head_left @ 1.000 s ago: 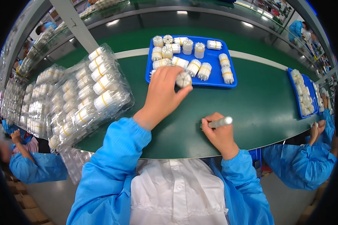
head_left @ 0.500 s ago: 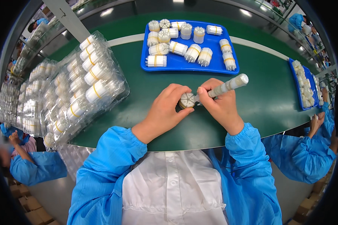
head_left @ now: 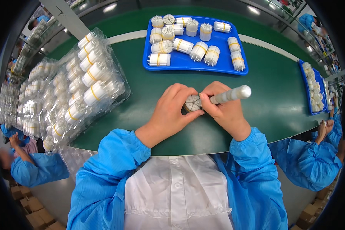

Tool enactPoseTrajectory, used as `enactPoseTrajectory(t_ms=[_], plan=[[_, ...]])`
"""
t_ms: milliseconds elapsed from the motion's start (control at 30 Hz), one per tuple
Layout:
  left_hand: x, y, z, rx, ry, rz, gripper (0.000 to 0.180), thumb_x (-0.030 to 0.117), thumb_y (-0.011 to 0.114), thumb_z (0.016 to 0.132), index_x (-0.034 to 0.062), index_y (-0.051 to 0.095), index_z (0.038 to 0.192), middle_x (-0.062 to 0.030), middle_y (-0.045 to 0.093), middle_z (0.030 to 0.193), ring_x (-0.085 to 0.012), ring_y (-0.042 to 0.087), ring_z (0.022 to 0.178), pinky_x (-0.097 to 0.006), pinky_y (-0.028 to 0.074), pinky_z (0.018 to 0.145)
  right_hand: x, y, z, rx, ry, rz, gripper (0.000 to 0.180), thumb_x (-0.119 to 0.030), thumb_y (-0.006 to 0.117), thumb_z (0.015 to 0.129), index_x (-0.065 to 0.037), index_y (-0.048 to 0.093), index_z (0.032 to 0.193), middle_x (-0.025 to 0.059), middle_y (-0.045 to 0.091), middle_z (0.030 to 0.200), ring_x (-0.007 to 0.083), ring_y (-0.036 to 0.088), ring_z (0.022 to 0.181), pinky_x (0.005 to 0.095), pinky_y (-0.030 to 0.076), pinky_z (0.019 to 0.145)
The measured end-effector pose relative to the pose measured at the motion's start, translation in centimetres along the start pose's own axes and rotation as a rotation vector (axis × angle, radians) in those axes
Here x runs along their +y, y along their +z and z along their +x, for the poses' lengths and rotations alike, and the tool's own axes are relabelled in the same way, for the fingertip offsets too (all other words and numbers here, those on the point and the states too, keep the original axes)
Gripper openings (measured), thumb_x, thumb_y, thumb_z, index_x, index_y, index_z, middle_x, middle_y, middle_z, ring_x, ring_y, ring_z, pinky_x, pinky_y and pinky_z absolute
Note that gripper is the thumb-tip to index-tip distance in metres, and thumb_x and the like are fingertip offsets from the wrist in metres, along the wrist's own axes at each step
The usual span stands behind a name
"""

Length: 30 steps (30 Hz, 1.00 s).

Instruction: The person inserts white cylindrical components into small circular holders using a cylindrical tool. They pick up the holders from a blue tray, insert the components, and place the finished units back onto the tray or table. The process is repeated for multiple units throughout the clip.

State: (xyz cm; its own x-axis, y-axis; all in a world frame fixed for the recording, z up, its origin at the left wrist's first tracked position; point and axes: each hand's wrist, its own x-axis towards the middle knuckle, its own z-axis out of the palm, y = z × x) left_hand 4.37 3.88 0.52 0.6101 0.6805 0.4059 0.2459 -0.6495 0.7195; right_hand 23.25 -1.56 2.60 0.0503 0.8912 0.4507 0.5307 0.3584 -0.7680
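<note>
Green smooth bench (head_left: 280, 99), glossy blue tray (head_left: 223, 45) on it with stubby white cylinders (head_left: 198, 51). Left hand (head_left: 168, 111) is curled round a wedge-topped cylinder (head_left: 193, 102) near the tray; right hand (head_left: 227, 111) pinches a chunky whitish pen-like tool (head_left: 232, 94), tip's hidden so can't make it out.
</note>
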Motion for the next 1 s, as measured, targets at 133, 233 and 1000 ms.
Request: enactPoseTrajectory(t_ms=[133,233,1000], plan=[[0.63,-0.10,-0.13,0.016,0.004,-0.051,0.060,0.006,0.085,0.075,0.0041,0.058,0.129,-0.0106,0.066,0.118,-0.0266,0.064,0.105,-0.036,0.055,0.085,-0.06,-0.68,-0.19,0.119,0.144,0.184,0.011,-0.006,0.074,0.089,-0.001,0.067,0.083,0.0059,0.065,0.078,0.0145,0.060,0.068,0.0303,0.046,0.058],[0.40,0.20,-0.34,0.013,0.011,-0.070,0.065,0.006,0.083,0.076,0.0037,0.054,0.134,-0.0114,0.068,0.120,-0.0268,0.064,0.107,-0.037,0.054,0.089,0.07,-0.38,-0.08,0.091,0.126,0.171,0.011,-0.006,0.074,0.090,-0.001,0.067,0.083,0.0055,0.065,0.078,0.0143,0.060,0.067,0.0306,0.045,0.058],[0.61,0.32,-0.14,0.016,0.043,-0.044,0.065,0.006,0.082,0.075,0.0030,0.054,0.133,-0.0128,0.064,0.117,-0.0281,0.062,0.106,-0.038,0.053,0.088,0.48,-0.24,-0.33,0.046,0.088,0.132,0.011,-0.009,0.073,0.091,-0.001,0.068,0.085,0.0054,0.065,0.078,0.0153,0.061,0.066,0.0316,0.046,0.058]])
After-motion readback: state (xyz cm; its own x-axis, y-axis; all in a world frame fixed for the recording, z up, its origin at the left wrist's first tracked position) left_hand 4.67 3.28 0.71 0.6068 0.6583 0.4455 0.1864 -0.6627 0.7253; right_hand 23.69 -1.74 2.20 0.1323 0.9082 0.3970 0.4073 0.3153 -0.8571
